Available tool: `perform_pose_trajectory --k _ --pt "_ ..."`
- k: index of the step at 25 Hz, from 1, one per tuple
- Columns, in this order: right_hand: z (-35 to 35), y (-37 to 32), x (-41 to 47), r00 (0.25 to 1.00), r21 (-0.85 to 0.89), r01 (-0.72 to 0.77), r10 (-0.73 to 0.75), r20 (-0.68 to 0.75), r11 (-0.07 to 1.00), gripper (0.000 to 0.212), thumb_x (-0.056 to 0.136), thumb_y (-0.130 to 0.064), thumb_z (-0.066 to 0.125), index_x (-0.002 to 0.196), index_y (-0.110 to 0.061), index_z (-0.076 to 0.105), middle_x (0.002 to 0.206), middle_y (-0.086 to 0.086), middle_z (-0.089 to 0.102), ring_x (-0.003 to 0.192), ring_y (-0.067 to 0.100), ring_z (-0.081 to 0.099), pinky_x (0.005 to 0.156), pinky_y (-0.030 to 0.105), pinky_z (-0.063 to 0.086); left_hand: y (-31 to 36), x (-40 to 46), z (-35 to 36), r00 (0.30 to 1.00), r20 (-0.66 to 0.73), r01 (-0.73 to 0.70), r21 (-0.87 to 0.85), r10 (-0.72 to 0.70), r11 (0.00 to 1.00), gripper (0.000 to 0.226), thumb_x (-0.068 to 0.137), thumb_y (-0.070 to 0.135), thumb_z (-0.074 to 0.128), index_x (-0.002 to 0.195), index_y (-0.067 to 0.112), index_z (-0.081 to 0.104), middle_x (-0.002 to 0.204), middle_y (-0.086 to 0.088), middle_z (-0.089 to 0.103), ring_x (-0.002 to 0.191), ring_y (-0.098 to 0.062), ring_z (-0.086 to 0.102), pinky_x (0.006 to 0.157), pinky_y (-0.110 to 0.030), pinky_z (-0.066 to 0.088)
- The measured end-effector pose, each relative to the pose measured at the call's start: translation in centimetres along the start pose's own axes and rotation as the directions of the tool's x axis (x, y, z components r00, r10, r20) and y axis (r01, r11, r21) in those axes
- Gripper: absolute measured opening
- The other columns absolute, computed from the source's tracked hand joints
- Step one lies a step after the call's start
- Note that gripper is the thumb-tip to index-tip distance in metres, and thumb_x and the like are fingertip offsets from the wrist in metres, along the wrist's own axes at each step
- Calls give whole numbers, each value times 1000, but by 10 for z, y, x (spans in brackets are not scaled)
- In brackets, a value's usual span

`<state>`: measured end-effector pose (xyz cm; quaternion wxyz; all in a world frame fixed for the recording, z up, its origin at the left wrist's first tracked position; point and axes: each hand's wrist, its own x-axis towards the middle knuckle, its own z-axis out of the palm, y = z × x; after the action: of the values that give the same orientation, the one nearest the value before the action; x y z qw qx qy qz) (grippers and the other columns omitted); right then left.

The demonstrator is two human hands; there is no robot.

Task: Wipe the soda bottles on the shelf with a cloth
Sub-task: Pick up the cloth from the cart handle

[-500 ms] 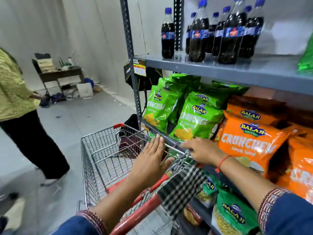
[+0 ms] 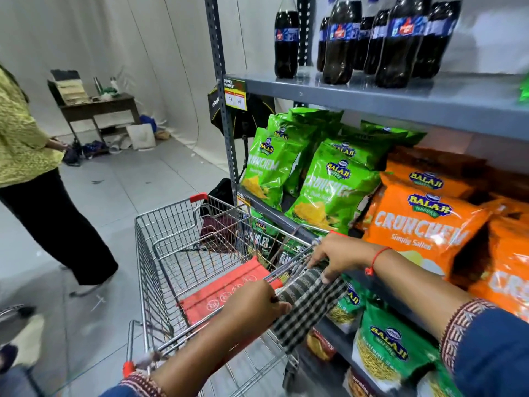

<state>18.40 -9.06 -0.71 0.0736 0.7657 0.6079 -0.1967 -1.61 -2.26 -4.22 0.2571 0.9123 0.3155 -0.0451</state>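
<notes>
1. Left hand (image 2: 252,306): half a second earlier it lay flat with fingers spread over the shopping cart (image 2: 160,253) handle. At this moment the fingers were curled shut around the near end of the checked cloth (image 2: 307,303), at about 6 o'clock in the view.

2. Checked cloth: it was draped over the cart's handle bar between the two hands. Earlier it hung untouched from the bar; now both hands held it. Its long axis ran from roughly 7 o'clock, where the loose tail hung below the bar, up to 1 o'clock, where the bunched end pointed toward the right hand.

3. Right hand (image 2: 340,257): it sat at about 4 o'clock from centre, fingers bent down and pinching the far end of the cloth against the cart's wire rim. Earlier it rested on the rim without a clear hold on the fabric.

4. Soda bottles (image 2: 369,38): they stood upright on the grey upper shelf (image 2: 400,101) at 1 o'clock, well apart from both hands and untouched. Long axes were vertical, necks pointing up and out of frame.

5. Assessment: the change indicated the cloth was being collected. Wiping had not begun; the cloth was still to be lifted to the upper shelf.
</notes>
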Motion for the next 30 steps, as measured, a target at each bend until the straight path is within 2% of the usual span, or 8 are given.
perform_pose_trajectory --k 4,11,14,18,22,24,28,30 --pt "-1 -1 -1 998 -8 4 -5 -69 1000 39 70 -27 75 108 -25 67 99 -2 71 74 8 57 55 18 40 2 0 -3 999 -37 -16 40 18 999 36 83 40 57 56 16 53 53 2 48 47 -14 40 49 -25 30" --pt "-26 -6 -13 983 106 1 18 -183 994 16 72 -21 76 87 -22 71 42 -21 48 40 -2 50 43 16 36 13 7 -40 997 -48 -55 11 55 998 29 80 30 61 62 8 62 63 -7 62 52 -16 48 50 -27 40" --pt "-59 -9 -32 969 120 21 10 -249 993 17 71 -17 76 88 -14 72 41 -18 47 38 -6 48 39 7 30 18 12 -73 996 -56 -76 -95 71 993 28 76 27 65 54 13 54 59 -5 53 49 -14 40 50 -25 31" --pt "-113 -24 -67 933 -55 14 -33 -358 998 21 71 -20 75 92 -15 71 49 -17 44 49 2 44 45 16 31 64 19 -112 957 -83 -283 -61 278 957 31 70 37 70 85 10 66 79 -8 69 67 -20 63 66 -32 51" --pt "-150 -24 -100 869 -112 -34 -25 -494 993 20 70 -21 73 90 -22 70 68 -8 63 68 9 56 59 24 43 119 34 -133 892 -266 -404 -105 366 909 30 71 27 70 55 11 49 53 -2 42 48 -14 35 48 -28 28" --pt "-151 -14 -116 725 -17 -63 34 -688 998 27 74 -20 68 100 -26 66 98 -5 69 95 14 58 82 29 46 135 40 -144 880 -334 -444 -322 339 836 29 72 21 69 50 13 51 47 2 41 44 -12 34 47 -24 24" --pt "-111 -20 -119 -67 135 41 138 -988 990 29 86 -25 49 113 -21 60 115 -5 62 108 8 47 96 16 31 156 40 -164 869 -396 -495 -660 297 566 12 75 11 67 65 6 65 62 -11 64 56 -20 55 57 -28 44" --pt "-94 -31 -103 -118 215 165 236 -965 963 41 92 -40 38 127 -22 50 130 -14 50 123 4 39 104 10 22 165 42 -166 863 -409 -503 -756 297 418 11 76 5 64 66 7 67 68 -16 67 62 -24 60 64 -35 50"
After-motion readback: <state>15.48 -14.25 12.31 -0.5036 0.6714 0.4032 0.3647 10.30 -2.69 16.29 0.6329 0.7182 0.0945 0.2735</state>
